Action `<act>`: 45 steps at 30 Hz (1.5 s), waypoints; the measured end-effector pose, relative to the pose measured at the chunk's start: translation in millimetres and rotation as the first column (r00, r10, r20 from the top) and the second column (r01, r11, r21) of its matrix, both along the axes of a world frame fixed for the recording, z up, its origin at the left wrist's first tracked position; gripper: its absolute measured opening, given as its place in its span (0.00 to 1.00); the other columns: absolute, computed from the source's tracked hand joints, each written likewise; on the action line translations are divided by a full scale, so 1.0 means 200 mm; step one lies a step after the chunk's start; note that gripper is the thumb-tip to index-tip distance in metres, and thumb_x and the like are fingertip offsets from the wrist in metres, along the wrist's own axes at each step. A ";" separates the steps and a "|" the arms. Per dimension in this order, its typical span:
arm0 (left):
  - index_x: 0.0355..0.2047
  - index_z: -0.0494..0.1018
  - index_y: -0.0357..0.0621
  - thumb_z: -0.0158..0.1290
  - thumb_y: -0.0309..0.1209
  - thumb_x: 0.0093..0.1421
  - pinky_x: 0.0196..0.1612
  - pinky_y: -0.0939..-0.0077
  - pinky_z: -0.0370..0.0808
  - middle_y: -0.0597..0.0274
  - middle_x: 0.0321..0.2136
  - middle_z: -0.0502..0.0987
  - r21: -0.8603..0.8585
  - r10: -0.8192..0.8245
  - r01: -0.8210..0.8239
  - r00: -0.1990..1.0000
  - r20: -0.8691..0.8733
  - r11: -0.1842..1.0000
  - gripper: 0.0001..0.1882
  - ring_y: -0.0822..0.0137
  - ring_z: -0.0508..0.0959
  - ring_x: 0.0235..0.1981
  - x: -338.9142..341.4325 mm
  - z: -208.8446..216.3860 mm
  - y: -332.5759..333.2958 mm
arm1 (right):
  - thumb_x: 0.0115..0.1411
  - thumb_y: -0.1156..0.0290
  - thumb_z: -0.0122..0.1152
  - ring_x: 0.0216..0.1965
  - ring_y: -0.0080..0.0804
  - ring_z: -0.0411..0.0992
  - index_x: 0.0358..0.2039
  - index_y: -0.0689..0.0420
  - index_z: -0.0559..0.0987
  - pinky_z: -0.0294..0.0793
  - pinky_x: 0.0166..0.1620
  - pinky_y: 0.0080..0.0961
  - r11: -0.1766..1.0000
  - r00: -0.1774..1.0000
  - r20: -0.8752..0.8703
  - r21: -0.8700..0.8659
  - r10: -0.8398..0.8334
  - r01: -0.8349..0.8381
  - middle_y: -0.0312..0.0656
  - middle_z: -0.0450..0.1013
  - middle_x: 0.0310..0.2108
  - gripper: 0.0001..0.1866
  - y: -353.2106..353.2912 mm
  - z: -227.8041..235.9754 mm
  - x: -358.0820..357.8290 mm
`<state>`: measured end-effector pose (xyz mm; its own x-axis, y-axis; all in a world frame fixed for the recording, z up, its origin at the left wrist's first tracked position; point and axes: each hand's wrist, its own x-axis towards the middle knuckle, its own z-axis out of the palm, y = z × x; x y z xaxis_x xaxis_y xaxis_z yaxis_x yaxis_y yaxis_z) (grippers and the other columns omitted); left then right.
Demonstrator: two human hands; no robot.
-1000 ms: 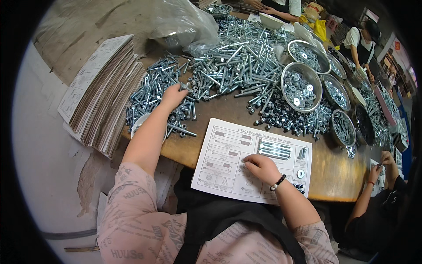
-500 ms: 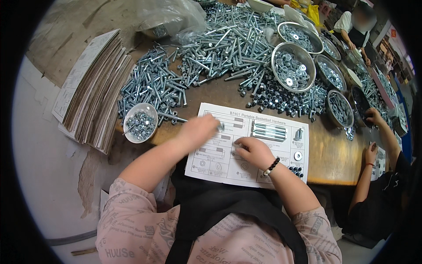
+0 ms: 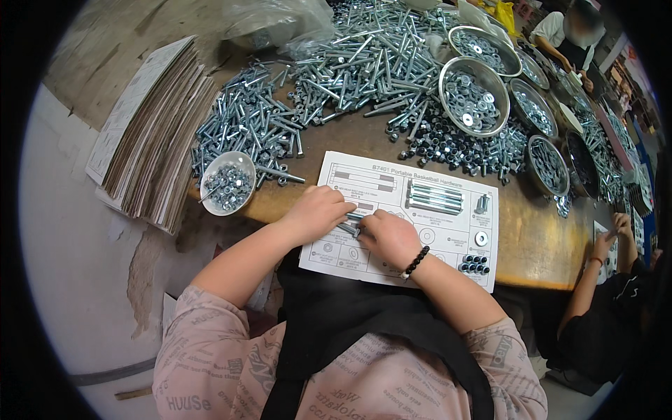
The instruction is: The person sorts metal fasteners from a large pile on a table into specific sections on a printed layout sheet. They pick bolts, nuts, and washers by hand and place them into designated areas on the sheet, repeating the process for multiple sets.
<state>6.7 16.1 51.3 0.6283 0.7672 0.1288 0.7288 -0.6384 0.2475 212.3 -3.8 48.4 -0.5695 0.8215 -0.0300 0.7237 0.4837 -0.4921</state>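
A white printed card (image 3: 399, 274) with outlined boxes lies at the table's front edge, under both hands. My left hand (image 3: 320, 213) is closed at the card's left side, its fingertips on a few silver bolts (image 3: 348, 228). My right hand (image 3: 392, 239), a dark bead bracelet at its wrist, meets it there and pinches the other ends of these bolts. The fingers partly hide them. On the card's right half sit a row of long bolts (image 3: 434, 197), small bolts (image 3: 482, 204), a washer (image 3: 481, 239) and several black nuts (image 3: 474, 264).
A white bowl of nuts (image 3: 228, 183) stands left of the card. Loose bolts (image 3: 378, 63) and dark nuts (image 3: 448, 150) are heaped behind it. Metal bowls of washers (image 3: 474, 96) stand at right. A tall card stack (image 3: 150, 140) is far left. A co-worker's hands (image 3: 612, 238) are at right.
My left hand has come down and right onto the bolts, and my right hand has moved slightly left to meet it. The black nuts on the card are now uncovered. The co-worker's hands have come together.
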 end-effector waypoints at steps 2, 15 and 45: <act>0.42 0.72 0.48 0.55 0.36 0.49 0.44 0.65 0.64 0.65 0.35 0.73 0.015 0.032 -0.031 0.999 -0.018 0.999 0.18 0.61 0.70 0.41 -0.04 0.04 -0.02 | 0.50 0.62 0.58 0.33 0.42 0.71 0.33 0.55 0.73 0.72 0.36 0.35 0.999 0.999 -0.024 -0.018 -0.031 0.031 0.43 0.69 0.30 0.12 0.00 0.01 0.03; 0.36 0.74 0.47 0.60 0.35 0.43 0.43 0.69 0.64 0.63 0.32 0.73 -0.113 0.038 -0.015 0.980 0.197 0.993 0.18 0.61 0.72 0.37 -0.07 -0.02 -0.09 | 0.49 0.61 0.61 0.33 0.40 0.71 0.37 0.50 0.75 0.72 0.35 0.33 0.998 0.998 -0.043 -0.034 -0.049 0.048 0.41 0.71 0.29 0.15 0.00 0.04 0.03; 0.45 0.68 0.39 0.55 0.26 0.48 0.46 0.63 0.68 0.53 0.42 0.70 0.121 0.647 -0.662 0.749 0.138 0.740 0.22 0.53 0.69 0.43 -0.25 -0.21 0.11 | 0.53 0.61 0.58 0.29 0.38 0.71 0.35 0.52 0.76 0.70 0.32 0.31 0.988 0.977 -0.162 -0.094 -0.139 0.125 0.40 0.71 0.27 0.12 0.10 0.10 0.10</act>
